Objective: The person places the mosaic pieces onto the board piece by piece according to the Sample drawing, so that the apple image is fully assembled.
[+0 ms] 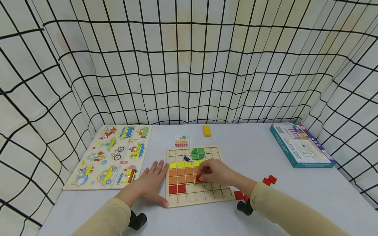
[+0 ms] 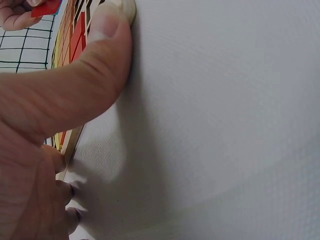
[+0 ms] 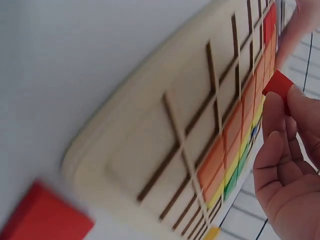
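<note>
Two hands at the wooden grid board, one red tile pinched

I see my right hand pinching a red square tile in its fingertips just over the board's middle rows; my left hand lies flat, fingers straight, thumb pressed on the board's near left corner. Loose red tiles sit right of it

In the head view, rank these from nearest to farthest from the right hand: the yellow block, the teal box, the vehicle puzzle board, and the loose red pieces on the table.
From the right hand:
1. Loose red pieces, just to its right by the forearm.
2. Yellow block, beyond the wooden grid board, toward the back.
3. Vehicle puzzle board at far left and teal box at far right: too close to call.
</note>
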`<state>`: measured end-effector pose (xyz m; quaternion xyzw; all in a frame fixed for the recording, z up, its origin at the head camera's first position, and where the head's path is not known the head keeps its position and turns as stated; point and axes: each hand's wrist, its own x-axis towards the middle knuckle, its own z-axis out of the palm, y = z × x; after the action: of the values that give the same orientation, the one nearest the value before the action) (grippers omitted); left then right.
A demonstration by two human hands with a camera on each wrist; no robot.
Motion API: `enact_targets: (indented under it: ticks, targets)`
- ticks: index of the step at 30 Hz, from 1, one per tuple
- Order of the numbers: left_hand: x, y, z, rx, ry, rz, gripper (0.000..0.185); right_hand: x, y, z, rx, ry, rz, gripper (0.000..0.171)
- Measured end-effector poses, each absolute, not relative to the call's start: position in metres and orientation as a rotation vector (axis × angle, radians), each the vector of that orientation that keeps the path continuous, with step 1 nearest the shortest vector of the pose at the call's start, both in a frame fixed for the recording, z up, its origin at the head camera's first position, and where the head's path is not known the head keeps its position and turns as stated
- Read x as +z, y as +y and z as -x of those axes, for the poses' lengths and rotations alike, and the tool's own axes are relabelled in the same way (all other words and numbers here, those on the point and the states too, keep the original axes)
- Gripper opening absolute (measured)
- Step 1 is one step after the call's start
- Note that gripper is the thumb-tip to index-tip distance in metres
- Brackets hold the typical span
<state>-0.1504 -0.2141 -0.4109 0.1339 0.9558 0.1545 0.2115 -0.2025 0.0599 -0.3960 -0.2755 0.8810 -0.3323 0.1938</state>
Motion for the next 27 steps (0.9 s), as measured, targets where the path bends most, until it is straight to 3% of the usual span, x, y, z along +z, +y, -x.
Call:
enact_targets:
  ticks: [27]
  targets:
    - [-0.412,-0.214,0.151,0.433,2.660,-0.370,0.132,-0.412,0.022,0.177,-0.699,2.677,0.832,0.005]
